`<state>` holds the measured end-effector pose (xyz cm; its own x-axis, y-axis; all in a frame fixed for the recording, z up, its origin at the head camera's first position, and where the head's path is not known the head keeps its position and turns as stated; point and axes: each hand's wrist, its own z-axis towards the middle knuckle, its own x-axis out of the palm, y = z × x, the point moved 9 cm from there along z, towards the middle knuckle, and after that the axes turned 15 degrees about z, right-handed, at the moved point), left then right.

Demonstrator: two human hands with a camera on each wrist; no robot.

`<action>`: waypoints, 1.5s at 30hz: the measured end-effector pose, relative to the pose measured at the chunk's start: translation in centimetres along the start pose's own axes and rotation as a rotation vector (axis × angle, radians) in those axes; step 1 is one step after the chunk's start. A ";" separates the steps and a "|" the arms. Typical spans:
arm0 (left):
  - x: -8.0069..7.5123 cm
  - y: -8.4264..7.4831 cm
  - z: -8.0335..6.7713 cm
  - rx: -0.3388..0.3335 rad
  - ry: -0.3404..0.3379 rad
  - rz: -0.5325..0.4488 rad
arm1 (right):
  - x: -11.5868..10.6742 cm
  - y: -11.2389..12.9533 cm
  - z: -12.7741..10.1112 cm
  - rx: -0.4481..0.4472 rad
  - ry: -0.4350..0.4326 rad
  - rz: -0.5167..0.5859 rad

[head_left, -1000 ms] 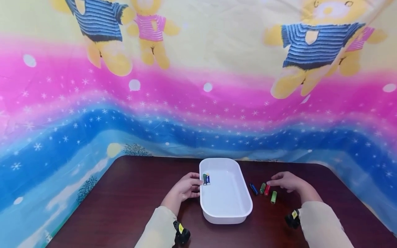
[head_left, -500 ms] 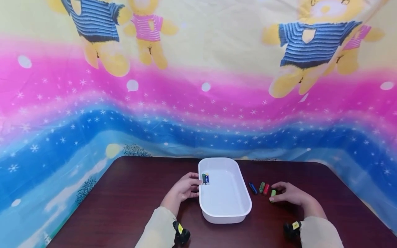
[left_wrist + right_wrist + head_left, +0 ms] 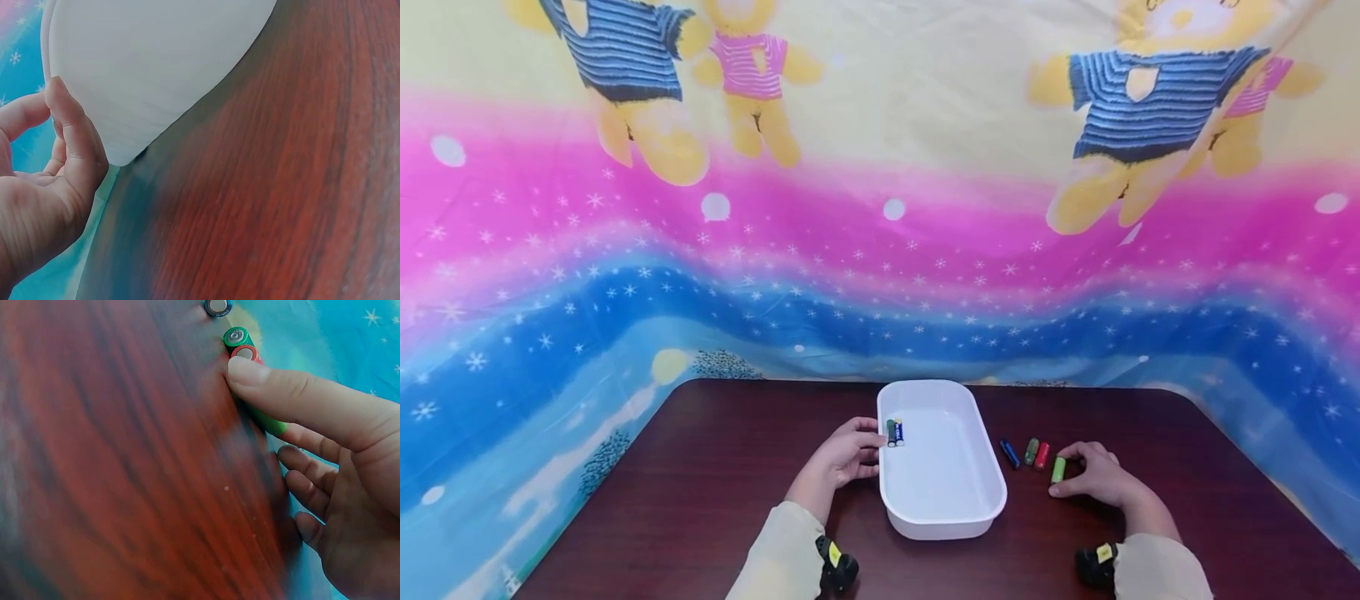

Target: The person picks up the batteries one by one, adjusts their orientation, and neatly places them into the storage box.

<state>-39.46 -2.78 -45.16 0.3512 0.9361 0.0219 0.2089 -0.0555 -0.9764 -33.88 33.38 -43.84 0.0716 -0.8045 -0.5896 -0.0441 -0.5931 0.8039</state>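
A white plastic tray (image 3: 943,527) stands on the table, and my left hand (image 3: 848,454) holds its left rim between thumb and fingers. Just inside that rim lie a green battery (image 3: 891,432) and a blue one (image 3: 900,433), side by side. To the right of the tray, my right hand (image 3: 1103,477) pinches a light green battery (image 3: 1058,471) by its ends, low over the table. In the right wrist view the thumb (image 3: 294,394) covers much of this light green battery (image 3: 273,423).
Between the tray and my right hand lie a blue battery (image 3: 1010,454), a dark green battery (image 3: 1032,452) and a red battery (image 3: 1042,456). A dark wooden table (image 3: 700,517) carries everything. Behind it hangs a printed cloth (image 3: 850,275) with bears.
My right hand has come from beside the red battery down to the light green one, and its thumb and index finger have closed on it. The left hand stays at the tray's rim.
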 end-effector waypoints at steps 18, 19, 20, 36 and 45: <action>0.1 0.4 -0.1 -0.006 0.002 0.008 | -0.4 0.0 0.3 -0.008 -0.061 0.089; 0.1 0.3 -0.1 -0.006 0.003 0.008 | -0.5 0.2 0.3 -0.019 -0.075 0.099; 0.2 0.3 -0.1 -0.006 0.002 0.009 | -0.7 0.5 0.3 -0.031 -0.091 0.111; 0.1 0.0 0.1 -0.009 0.000 0.003 | -3.8 5.4 2.1 -0.097 -0.327 0.397; 0.1 0.0 0.1 -0.011 -0.002 0.005 | -2.6 7.0 3.6 -0.062 -0.266 0.537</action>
<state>-39.52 -2.67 -45.18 0.3500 0.9366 0.0161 0.2171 -0.0644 -0.9740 -37.96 31.23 -36.92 -0.1965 -0.9761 -0.0929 0.0539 -0.1054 0.9930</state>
